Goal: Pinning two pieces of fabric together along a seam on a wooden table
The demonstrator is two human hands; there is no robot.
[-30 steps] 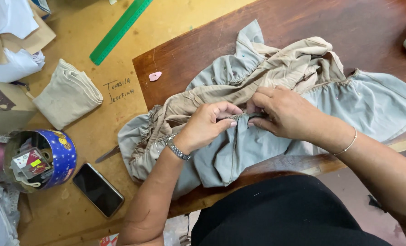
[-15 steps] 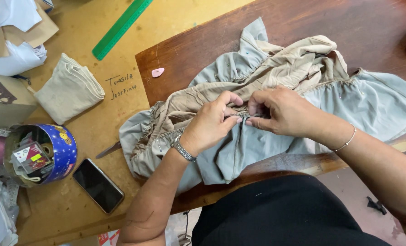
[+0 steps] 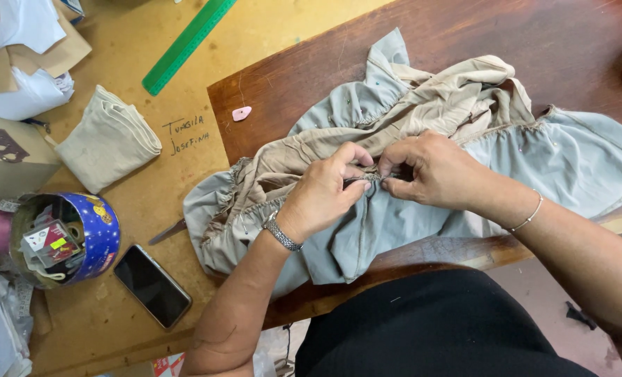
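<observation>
Pinching gathered cloth (image 3: 422, 209) with both hands (image 3: 325, 192) (image 3: 433, 171) at your wooden desk (image 3: 304, 84); a blue tin (image 3: 87, 237) holds sewing bits.

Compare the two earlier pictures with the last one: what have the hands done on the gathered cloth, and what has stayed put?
The left hand and right hand keep pinching the gathered seam of the grey and beige garment; their fingertips have drawn a little closer together. Nothing was let go. The folded cloth, green ruler, blue tin and phone lie as before.
</observation>
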